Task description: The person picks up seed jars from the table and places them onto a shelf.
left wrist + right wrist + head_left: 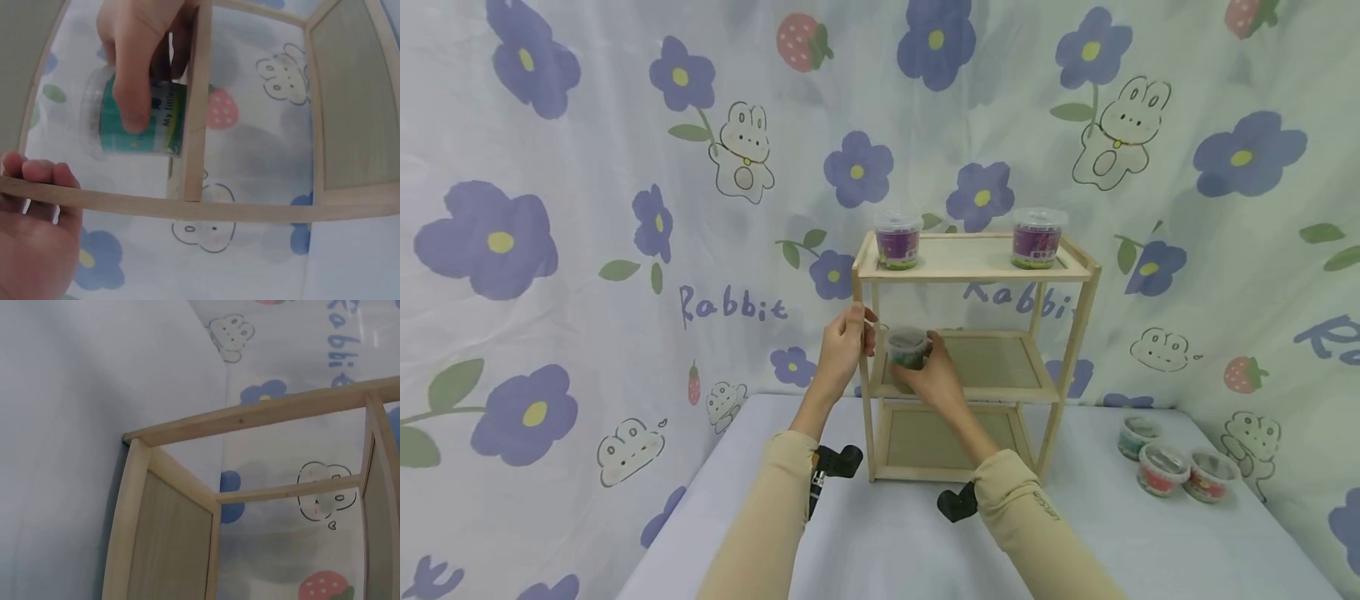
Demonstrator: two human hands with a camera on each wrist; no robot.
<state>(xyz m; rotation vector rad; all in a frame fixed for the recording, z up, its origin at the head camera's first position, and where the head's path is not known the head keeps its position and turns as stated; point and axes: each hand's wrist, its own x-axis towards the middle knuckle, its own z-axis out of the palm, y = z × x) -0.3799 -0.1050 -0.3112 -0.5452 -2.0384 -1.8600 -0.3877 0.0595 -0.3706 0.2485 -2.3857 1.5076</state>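
My right hand (936, 379) holds a small clear-lidded plastic tub (907, 357) at the left end of the middle board (992, 358) of a three-tier wooden shelf. In the left wrist view the tub (165, 134) has a teal and green label, with thumb and fingers gripping its sides and its base right by the board's edge. My left hand (841, 346) holds the shelf's left front post (137, 207), its fingers curled round the wood. The right wrist view shows the shelf frame (244, 419) but neither the right hand nor the tub.
Two purple-labelled tubs, one at the left (898, 243) and one at the right (1037, 240), stand on the top board. To the right, a green tub (1138, 438) and two red tubs (1163, 471) sit on the white table (1097, 533). A patterned curtain (625, 167) hangs behind.
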